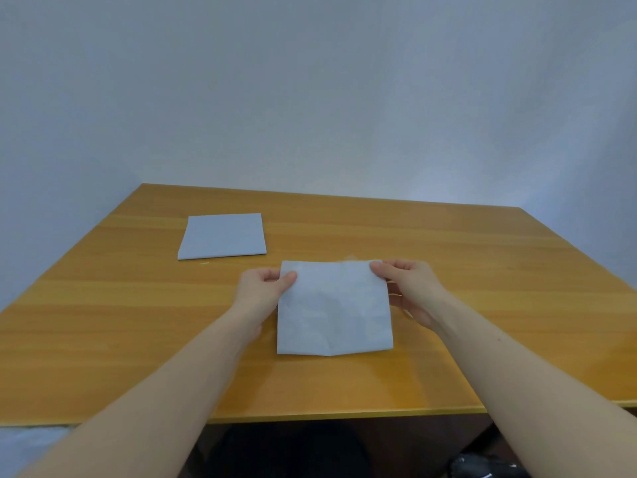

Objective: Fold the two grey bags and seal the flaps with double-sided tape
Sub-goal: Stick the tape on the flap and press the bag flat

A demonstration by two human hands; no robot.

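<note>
Hands at near bag's (334,308) far corners — left hand (263,288) and right hand (410,288) each pinch one, likely to square the fold. Second bag (222,236) lies flat far-left on bench (482,270) — apparently finished and parked clear.

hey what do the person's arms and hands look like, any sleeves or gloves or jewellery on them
Both forearms are bare as far as the frame shows: no sleeves in view. The left hand and right hand wear no gloves, and no rings, watch or bracelets show.
</note>
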